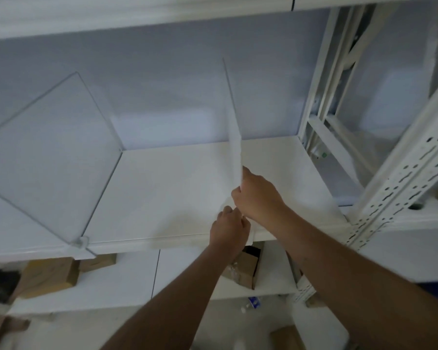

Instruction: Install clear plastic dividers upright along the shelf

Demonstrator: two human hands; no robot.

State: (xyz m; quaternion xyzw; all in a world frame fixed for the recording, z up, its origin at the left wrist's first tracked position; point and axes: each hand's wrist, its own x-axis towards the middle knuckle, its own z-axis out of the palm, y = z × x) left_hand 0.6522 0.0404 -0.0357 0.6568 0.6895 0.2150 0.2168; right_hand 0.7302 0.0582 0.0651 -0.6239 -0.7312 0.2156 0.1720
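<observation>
A clear plastic divider point(234, 127) stands edge-on and upright over the white shelf point(167, 193), blurred by motion. My right hand point(257, 195) grips its front edge near the bottom. Just below, my left hand point(229, 228) pinches the divider's lower front corner at the shelf's front lip. Another clear divider point(48, 147) stands upright on the left of the shelf, fixed at the front by a small clear clip point(81, 241).
A white perforated upright post point(400, 178) rises on the right. The shelf above point(137, 16) overhangs the work area. Cardboard boxes point(48, 276) sit on the lower shelf, and another box point(248, 266) sits under my hands.
</observation>
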